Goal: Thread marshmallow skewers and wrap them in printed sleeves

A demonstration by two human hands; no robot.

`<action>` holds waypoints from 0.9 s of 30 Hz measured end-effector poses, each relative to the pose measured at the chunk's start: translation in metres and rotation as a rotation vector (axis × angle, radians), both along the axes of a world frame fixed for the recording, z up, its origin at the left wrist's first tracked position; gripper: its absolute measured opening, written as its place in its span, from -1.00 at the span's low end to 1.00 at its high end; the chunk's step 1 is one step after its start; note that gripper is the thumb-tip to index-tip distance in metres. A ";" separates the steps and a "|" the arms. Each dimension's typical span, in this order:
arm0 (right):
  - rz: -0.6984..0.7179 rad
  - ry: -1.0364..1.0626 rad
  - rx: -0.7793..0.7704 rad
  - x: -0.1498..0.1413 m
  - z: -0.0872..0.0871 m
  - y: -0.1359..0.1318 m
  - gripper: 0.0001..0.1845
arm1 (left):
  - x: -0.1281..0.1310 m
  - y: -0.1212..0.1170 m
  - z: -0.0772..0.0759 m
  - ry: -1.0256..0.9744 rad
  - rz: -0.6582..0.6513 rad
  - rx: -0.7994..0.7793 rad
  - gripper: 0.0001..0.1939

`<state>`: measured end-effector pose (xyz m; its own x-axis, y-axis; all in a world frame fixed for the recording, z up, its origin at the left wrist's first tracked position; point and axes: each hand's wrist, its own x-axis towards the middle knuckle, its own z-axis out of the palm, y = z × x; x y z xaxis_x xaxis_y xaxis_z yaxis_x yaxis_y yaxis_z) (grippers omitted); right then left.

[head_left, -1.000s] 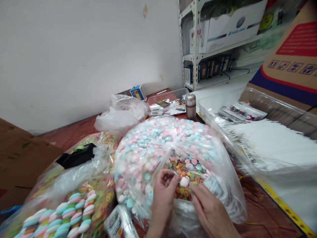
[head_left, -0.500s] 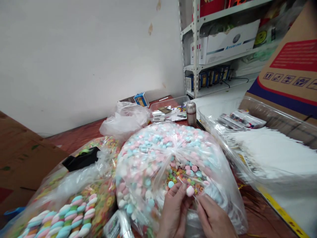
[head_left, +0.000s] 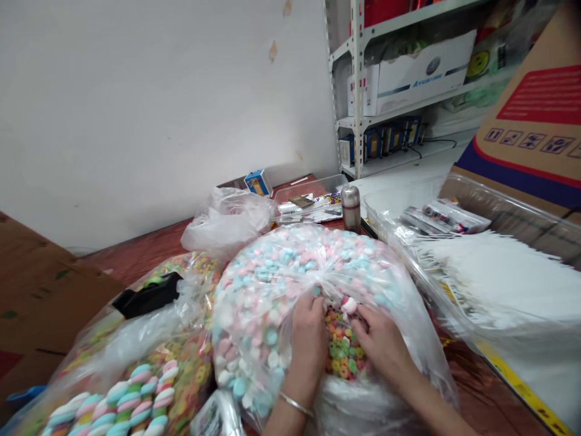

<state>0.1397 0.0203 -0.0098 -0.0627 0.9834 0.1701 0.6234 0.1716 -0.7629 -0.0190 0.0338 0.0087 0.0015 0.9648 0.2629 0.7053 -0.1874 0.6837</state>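
A large clear plastic bag [head_left: 254,303] of pink, white and blue marshmallows lies before me, gathered at its top. Through its opening, small colourful ring-shaped sweets [head_left: 345,348] show. My left hand [head_left: 309,321] is at the left of this opening, fingers curled down among the marshmallows; what they pinch is hidden. My right hand [head_left: 379,336] is closed at the opening's right side, holding a thin skewer mostly hidden by the fingers. Pink and white marshmallows [head_left: 348,305] sit at its fingertips.
On the left lies another bag of ring sweets [head_left: 195,363] with twisted marshmallow sticks [head_left: 127,399] on it. To the right, a clear tub [head_left: 408,272] holds white sticks [head_left: 490,278]. A metal flask [head_left: 351,209] stands behind; cardboard boxes [head_left: 526,127] flank the table.
Both hands have moved forward and up to the bag's opening and further apart. The left hand has left the skewer; the right hand has carried it along with its marshmallow.
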 end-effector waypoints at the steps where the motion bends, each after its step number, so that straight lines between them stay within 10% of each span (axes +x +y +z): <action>1: 0.006 -0.001 -0.007 -0.001 0.002 0.007 -0.76 | -0.002 0.005 -0.002 0.047 0.007 0.011 -0.81; 8: 0.094 -0.022 -0.070 -0.034 0.001 0.051 -0.83 | -0.010 0.005 -0.008 0.109 0.044 0.037 -0.80; 14: 0.060 -0.016 -0.127 -0.057 -0.011 0.070 -0.74 | -0.023 -0.004 0.001 -0.322 0.145 -0.098 -0.85; 27: 0.217 0.475 -0.120 -0.025 -0.011 0.017 -0.89 | -0.010 -0.015 -0.007 -1.003 0.111 -0.460 -0.72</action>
<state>0.1144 0.0371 -0.0209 -0.2104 0.9707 0.1160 0.1646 0.1522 -0.9745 -0.0286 0.0193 0.0021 -0.1045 0.9523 -0.2868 -0.2099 0.2608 0.9423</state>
